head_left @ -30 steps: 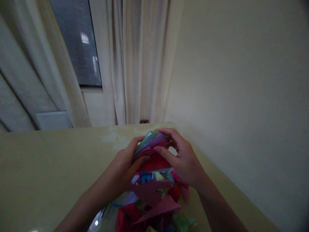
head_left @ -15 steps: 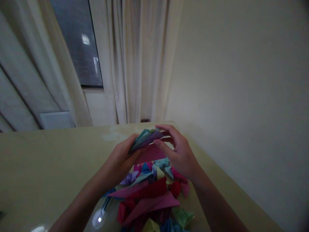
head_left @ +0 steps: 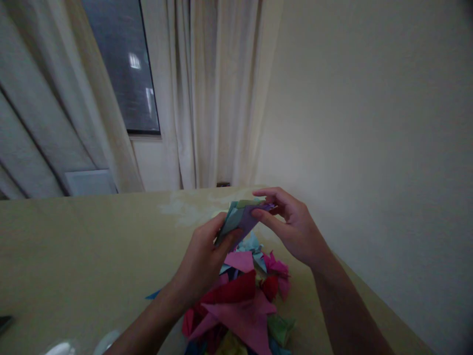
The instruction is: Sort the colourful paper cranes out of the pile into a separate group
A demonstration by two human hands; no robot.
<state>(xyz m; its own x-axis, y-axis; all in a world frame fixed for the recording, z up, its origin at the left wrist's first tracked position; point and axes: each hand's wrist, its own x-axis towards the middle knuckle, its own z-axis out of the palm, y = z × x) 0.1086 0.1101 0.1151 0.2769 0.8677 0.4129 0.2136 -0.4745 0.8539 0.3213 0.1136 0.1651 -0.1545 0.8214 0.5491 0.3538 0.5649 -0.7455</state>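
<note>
Above the table, my left hand (head_left: 212, 246) grips a bundle of folded paper (head_left: 242, 219) in light blue, green and purple, its thumb on the near side. At the bundle's right end, the thumb and fingers of my right hand (head_left: 290, 222) pinch the purple paper (head_left: 264, 211). Below both hands lies a heap of folded paper pieces, among them a red piece (head_left: 236, 291), a pink piece (head_left: 246, 315), a magenta piece (head_left: 278, 270) and a green piece (head_left: 281, 329). My left hand and forearm cover the heap's left side.
The pale yellow-green table (head_left: 92, 256) reaches back to beige curtains (head_left: 218, 98) and a dark window (head_left: 125, 64). A wall (head_left: 369, 148) borders its right edge. A dark object (head_left: 5, 322) lies at the far left.
Both hands have moved right with the paper bundle, which now stands more upright. A pink piece that hung beneath it now lies on the heap. My right fingers have closed on the bundle's end.
</note>
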